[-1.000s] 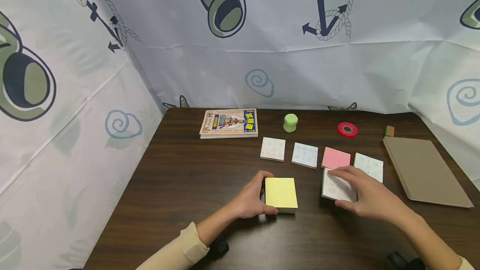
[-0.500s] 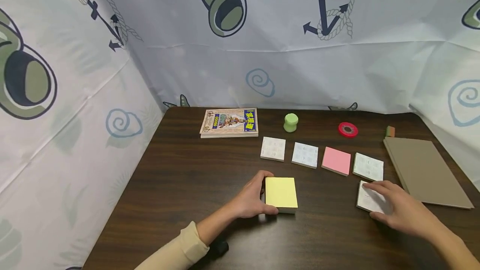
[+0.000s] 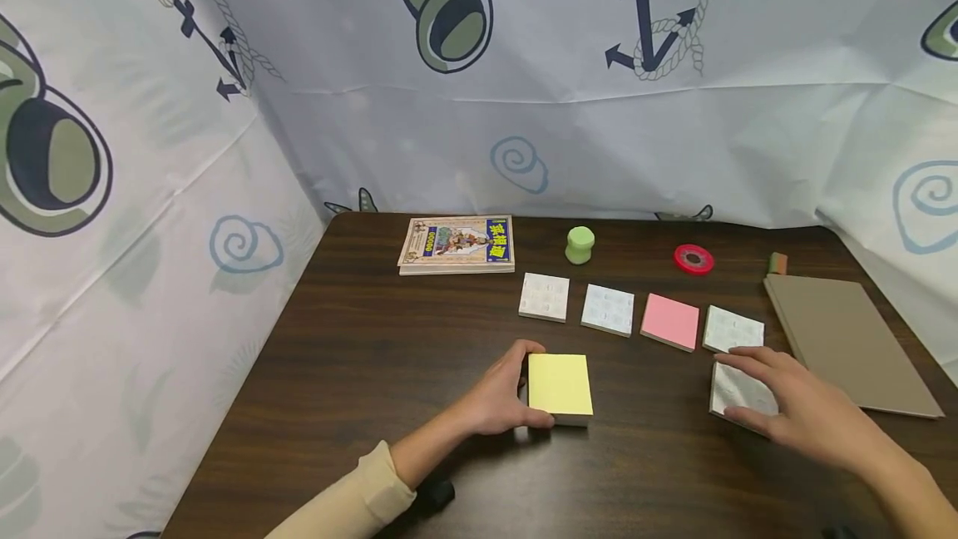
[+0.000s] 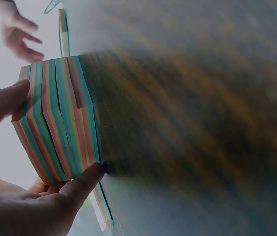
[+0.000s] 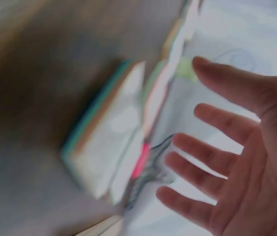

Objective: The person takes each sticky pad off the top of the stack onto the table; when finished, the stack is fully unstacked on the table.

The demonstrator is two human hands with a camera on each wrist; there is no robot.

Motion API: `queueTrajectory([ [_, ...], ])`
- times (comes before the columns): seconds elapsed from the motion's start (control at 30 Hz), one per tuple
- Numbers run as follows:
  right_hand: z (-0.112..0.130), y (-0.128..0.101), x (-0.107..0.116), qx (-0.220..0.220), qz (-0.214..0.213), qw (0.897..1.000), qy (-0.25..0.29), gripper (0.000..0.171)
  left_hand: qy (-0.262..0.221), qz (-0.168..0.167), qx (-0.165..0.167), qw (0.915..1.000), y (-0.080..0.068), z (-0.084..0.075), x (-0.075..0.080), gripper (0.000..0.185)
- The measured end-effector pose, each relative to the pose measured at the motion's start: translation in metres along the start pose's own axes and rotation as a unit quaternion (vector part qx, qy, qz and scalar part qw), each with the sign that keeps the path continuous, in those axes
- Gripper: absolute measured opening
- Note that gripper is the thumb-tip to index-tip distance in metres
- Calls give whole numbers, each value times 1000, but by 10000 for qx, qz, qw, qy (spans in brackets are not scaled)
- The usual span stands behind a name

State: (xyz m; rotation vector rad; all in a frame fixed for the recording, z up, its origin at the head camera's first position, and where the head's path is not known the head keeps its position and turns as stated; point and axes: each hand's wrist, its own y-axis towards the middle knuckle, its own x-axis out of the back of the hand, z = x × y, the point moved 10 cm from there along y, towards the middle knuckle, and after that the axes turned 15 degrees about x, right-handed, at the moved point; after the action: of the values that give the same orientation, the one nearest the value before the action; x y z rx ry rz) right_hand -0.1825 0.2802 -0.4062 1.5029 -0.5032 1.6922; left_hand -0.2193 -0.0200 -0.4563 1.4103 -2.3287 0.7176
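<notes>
— What was held by the left grip (image 3: pixel 500 399)?
— The yellow pad (image 3: pixel 560 385) was clasped at its left edge, thumb and fingers curled round it, flat on the counter (image 3: pixel 359 356).

— And the right grip (image 3: pixel 804 414)?
— It was spread, fingers straight, over a white pad (image 3: pixel 729 389) just under its fingertips; whether the pad was touched could not be told. The pink pad (image 3: pixel 670 320) was seen beyond it, to its left.

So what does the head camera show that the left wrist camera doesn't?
Only the head view shows the yellow top of the pad, the row of four small pads, the book and the brown notebook. Only the left wrist view shows the pad's rainbow-striped side. Both show the left hand gripping that pad, and the right hand.
</notes>
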Motion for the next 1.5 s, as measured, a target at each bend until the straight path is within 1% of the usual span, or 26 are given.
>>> queueTrajectory([
  [0.13,31,24,10,262,-48,9995,196,66,41,3,0,10000,-1,0,0,84],
  [0.23,56,43,7,702,-121,9972,239,67,91,4,2,10000,0,1,-1,84],
  [0.3,73,57,0,992,-96,9946,302,67,100,1,5,9999,0,1,0,84],
  [0.37,90,70,-12,1242,47,9914,418,68,103,6,2,9999,-1,1,0,84],
  [0.47,111,89,-33,1474,372,9858,710,70,133,16,-28,9999,-1,0,1,83],
  [0.57,128,106,-50,1698,590,9800,851,74,210,7,-74,9998,-1,0,1,83],
  [0.7,144,121,-63,1995,599,9735,941,75,249,20,-141,9996,-1,-1,1,82],
  [0.8,148,128,-66,2099,493,9720,935,74,232,37,-126,9996,-1,-1,1,82],
  [0.9,148,133,-67,2093,411,9729,897,73,238,21,-36,9997,-1,0,1,82],
  [1.03,145,135,-67,1975,375,9753,919,72,277,10,-15,9996,0,1,1,83],
  [1.13,141,134,-66,1832,390,9779,926,72,327,5,-91,9994,0,0,1,85],
  [1.33,128,124,-59,1468,488,9834,947,70,511,-89,-74,9986,0,1,1,86],
  [1.5,100,107,-47,1107,415,9888,907,70,574,-130,-41,9983,0,0,0,83],
])
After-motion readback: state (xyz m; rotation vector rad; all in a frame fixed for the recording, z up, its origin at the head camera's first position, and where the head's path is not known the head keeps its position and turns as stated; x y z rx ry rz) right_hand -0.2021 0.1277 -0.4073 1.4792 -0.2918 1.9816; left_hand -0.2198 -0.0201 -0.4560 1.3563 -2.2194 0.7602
